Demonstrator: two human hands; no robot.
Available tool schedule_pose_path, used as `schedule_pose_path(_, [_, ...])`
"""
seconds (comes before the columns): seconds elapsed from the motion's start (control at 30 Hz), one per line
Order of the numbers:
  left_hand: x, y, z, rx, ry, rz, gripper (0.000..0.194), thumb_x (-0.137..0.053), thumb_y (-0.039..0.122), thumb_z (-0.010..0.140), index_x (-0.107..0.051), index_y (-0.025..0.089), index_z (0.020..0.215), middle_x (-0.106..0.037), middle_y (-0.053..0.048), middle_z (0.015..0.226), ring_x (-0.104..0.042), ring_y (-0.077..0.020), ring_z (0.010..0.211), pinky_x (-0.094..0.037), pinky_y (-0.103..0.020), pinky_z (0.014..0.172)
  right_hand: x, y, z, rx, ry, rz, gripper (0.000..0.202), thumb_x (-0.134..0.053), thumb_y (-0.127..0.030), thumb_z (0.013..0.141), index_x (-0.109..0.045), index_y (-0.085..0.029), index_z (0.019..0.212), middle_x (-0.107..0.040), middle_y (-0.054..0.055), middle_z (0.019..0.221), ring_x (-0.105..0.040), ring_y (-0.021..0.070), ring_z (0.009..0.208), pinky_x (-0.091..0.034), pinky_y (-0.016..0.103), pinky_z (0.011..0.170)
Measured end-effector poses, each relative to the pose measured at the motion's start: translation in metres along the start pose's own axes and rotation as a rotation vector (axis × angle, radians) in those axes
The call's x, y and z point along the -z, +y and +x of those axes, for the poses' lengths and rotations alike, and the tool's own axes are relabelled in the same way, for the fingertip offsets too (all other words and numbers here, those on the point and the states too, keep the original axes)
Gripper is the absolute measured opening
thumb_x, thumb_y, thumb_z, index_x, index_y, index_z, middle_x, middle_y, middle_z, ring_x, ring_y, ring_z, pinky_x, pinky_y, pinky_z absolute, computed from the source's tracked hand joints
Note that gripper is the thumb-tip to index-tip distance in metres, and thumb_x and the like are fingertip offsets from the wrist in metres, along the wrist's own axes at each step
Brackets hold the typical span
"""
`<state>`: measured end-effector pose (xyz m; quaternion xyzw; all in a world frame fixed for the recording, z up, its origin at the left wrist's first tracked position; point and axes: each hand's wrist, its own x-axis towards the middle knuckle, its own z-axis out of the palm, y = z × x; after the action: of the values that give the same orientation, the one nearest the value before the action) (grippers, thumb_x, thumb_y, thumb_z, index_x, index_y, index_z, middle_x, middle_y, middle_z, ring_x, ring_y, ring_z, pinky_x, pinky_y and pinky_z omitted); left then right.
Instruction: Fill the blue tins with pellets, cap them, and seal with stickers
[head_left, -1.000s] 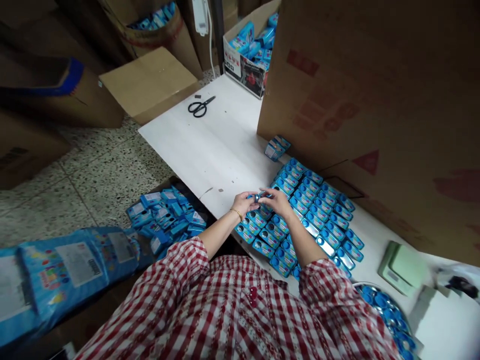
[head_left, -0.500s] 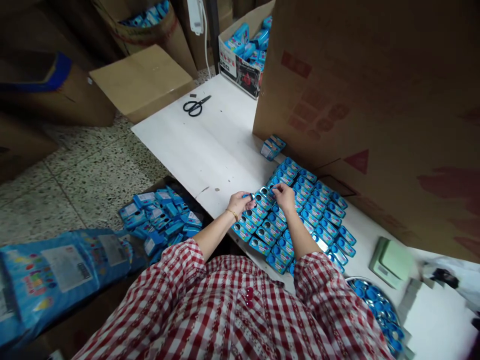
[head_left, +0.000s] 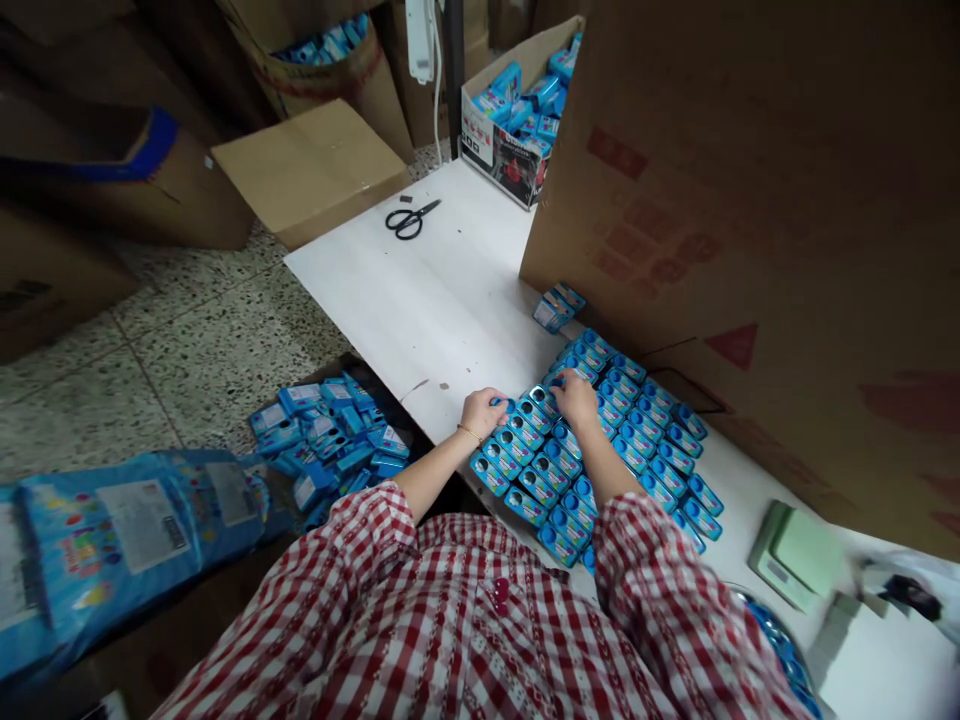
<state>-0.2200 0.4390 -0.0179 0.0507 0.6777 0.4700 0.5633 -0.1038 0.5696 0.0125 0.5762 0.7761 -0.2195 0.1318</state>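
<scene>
Rows of small blue boxes (head_left: 637, 440) lie side by side on the white table; the nearer left ones show dark round holes, while many others have blue round pieces in them. My left hand (head_left: 484, 412), with a bracelet at the wrist, is closed on a small blue round piece (head_left: 498, 402) at the left edge of the rows. My right hand (head_left: 576, 398) is pinched over a box in the upper rows; a bit of blue shows at its fingertips, too small to make out.
Black scissors (head_left: 409, 222) lie on the white table (head_left: 450, 280). A tall cardboard box (head_left: 735, 200) stands behind the rows, a green scale (head_left: 799, 550) and a round tray of blue pieces (head_left: 780, 640) at right. Loose blue boxes (head_left: 330, 430) fill a container at lower left.
The view has shifted, so the table and boxes appear a little further right. My left hand has turned slightly over the piece it holds; my right hand stays over the upper rows.
</scene>
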Motion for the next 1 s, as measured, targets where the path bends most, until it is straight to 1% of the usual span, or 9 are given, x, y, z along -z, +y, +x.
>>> schedule_pose_path(0.1, [-0.010,0.000,-0.001,0.009,-0.055,-0.027,0.006,-0.064,0.009,0.069,-0.062,0.013,0.073,-0.053,0.006,0.042,-0.057,-0.0099,0.043,-0.045,-0.019,0.045,-0.019,0.002,-0.032,0.196,-0.047,0.392,0.027,-0.052,-0.036,0.078,-0.066,-0.020,0.096,-0.067,0.004,0.081,-0.061,0.0169,0.070,-0.048,0.031,0.071])
schedule_pose_path(0.17, [-0.016,0.001,-0.003,0.054,-0.122,-0.134,0.009,-0.066,0.010,0.069,-0.061,0.012,0.077,-0.058,0.004,0.048,-0.059,-0.0092,0.046,-0.047,-0.019,0.048,-0.027,0.005,-0.041,0.175,-0.139,0.598,0.027,-0.051,-0.038,0.077,-0.067,-0.019,0.088,-0.066,0.003,0.072,-0.059,0.0150,0.060,-0.049,0.029,0.062])
schedule_pose_path(0.23, [-0.018,0.001,-0.006,0.109,-0.155,-0.264,0.014,-0.068,0.012,0.069,-0.060,0.011,0.080,-0.062,0.000,0.054,-0.060,-0.0091,0.050,-0.047,-0.019,0.050,-0.028,0.009,-0.038,0.077,-0.132,0.666,0.026,-0.049,-0.036,0.076,-0.066,-0.018,0.086,-0.064,0.001,0.067,-0.059,0.0146,0.056,-0.049,0.028,0.058])
schedule_pose_path(0.3, [-0.015,0.002,-0.009,0.150,-0.147,-0.366,0.016,-0.069,0.013,0.068,-0.059,0.010,0.081,-0.064,-0.002,0.059,-0.060,-0.0093,0.052,-0.047,-0.019,0.051,-0.023,0.010,-0.030,0.021,-0.059,0.574,0.023,-0.050,-0.031,0.075,-0.064,-0.017,0.086,-0.065,0.001,0.069,-0.061,0.0149,0.060,-0.049,0.027,0.062])
schedule_pose_path(0.4, [-0.005,0.004,-0.012,0.180,-0.127,-0.472,0.013,-0.065,0.012,0.072,-0.058,0.010,0.082,-0.065,-0.005,0.064,-0.062,-0.0103,0.056,-0.050,-0.022,0.057,-0.012,0.000,-0.016,0.035,0.008,0.222,0.018,-0.051,-0.022,0.075,-0.064,-0.017,0.086,-0.067,0.005,0.080,-0.062,0.0171,0.079,-0.047,0.027,0.075])
schedule_pose_path(0.53, [0.010,0.008,-0.017,0.190,-0.127,-0.538,0.010,-0.054,0.013,0.080,-0.057,0.009,0.088,-0.066,-0.007,0.069,-0.064,-0.0122,0.063,-0.051,-0.024,0.063,-0.007,-0.026,0.002,-0.077,-0.130,-0.221,0.030,-0.052,-0.015,0.076,-0.060,-0.013,0.105,-0.064,0.015,0.101,-0.059,0.0235,0.098,-0.045,0.032,0.082])
schedule_pose_path(0.73, [0.021,0.012,-0.021,0.238,-0.173,-0.605,0.030,-0.045,0.034,0.088,-0.057,0.007,0.095,-0.066,-0.012,0.080,-0.064,-0.0145,0.071,-0.052,-0.027,0.068,-0.002,-0.035,0.015,-0.143,-0.224,-0.283,0.044,-0.065,-0.020,0.070,-0.057,-0.011,0.113,-0.061,0.018,0.110,-0.056,0.0291,0.104,-0.045,0.037,0.082])
schedule_pose_path(0.8, [0.022,0.011,-0.020,0.285,-0.176,-0.610,0.040,-0.041,0.042,0.089,-0.056,0.007,0.100,-0.065,-0.013,0.081,-0.063,-0.0146,0.072,-0.052,-0.026,0.068,-0.003,-0.032,0.002,-0.066,-0.189,-0.263,0.043,-0.064,-0.022,0.073,-0.057,-0.014,0.114,-0.061,0.016,0.108,-0.057,0.0280,0.102,-0.045,0.037,0.082])
schedule_pose_path(1.0, [0.007,0.013,-0.022,0.322,-0.263,-0.686,0.049,-0.040,0.051,0.087,-0.052,0.009,0.110,-0.062,-0.009,0.081,-0.060,-0.0118,0.068,-0.051,-0.025,0.070,-0.025,-0.036,-0.052,0.430,-0.088,0.140,0.024,-0.052,-0.019,0.082,-0.066,-0.023,0.101,-0.063,0.005,0.096,-0.058,0.0145,0.090,-0.043,0.025,0.081])
